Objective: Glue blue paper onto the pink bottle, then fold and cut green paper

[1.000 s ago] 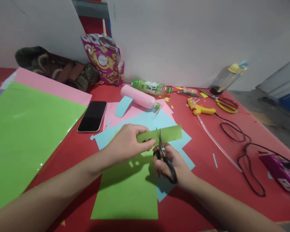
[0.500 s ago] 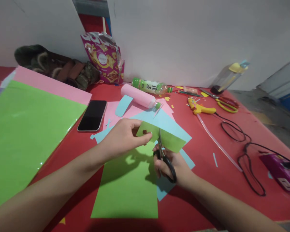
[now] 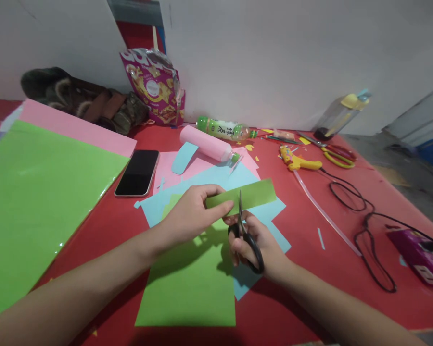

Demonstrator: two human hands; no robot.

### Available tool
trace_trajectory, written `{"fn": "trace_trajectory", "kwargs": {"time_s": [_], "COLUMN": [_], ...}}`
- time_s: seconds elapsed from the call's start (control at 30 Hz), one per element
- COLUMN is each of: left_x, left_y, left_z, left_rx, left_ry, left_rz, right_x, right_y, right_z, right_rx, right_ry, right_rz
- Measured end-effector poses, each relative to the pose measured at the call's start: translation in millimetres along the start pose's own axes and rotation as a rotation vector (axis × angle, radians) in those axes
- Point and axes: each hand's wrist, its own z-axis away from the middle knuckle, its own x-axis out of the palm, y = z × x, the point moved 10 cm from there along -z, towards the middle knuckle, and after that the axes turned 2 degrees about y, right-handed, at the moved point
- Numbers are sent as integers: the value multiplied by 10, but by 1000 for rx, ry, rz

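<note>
My left hand (image 3: 205,209) pinches one end of a green paper strip (image 3: 260,193) between thumb and fingers. In my right hand (image 3: 256,242) is a pair of black-handled scissors (image 3: 253,251), its blades pointing up and lying against the strip just right of my left thumb. Whether the blades are cutting in I cannot tell. Beneath both hands a larger green sheet (image 3: 191,293) rests on light blue paper (image 3: 279,235). Farther back lies a pink-wrapped bottle (image 3: 205,144) with a blue paper piece (image 3: 184,158) against it.
A phone (image 3: 137,173) lies left of my hands, beside a stack of green and pink sheets (image 3: 46,202). To the right are a yellow glue gun (image 3: 299,161) with its cord and larger scissors (image 3: 339,156). A snack bag (image 3: 155,89) and green-capped bottle (image 3: 225,129) are at the wall.
The green strip has turned, its free right end swinging upward. My left hand has moved slightly right and down, closer to the scissors. My right hand has hardly moved.
</note>
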Motion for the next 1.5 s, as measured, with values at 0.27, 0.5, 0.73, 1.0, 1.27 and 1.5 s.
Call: {"fn": "trace_trajectory", "kwargs": {"time_s": [0.27,0.5,0.73,1.0,1.27,1.5], "left_x": [-17,-34,-83,-121,-65,198], "left_y": [27,82,180,129,-130,-113], "left_z": [10,14,4,-20,-67,22], "left_rx": [39,54,121,102,-56,0], "left_ry": [-14,-48,-51,-96,21,-11], "left_rz": [-227,-362,-517,-443,52,128], "right_x": [-4,2,-5,21,-171,-151], "right_y": [-9,11,75,147,76,84], "right_z": [15,12,9,3,1,10], "right_rx": [44,59,124,175,61,68], "right_ry": [4,9,30,-11,157,155], "right_rz": [23,35,59,60,-6,47]}}
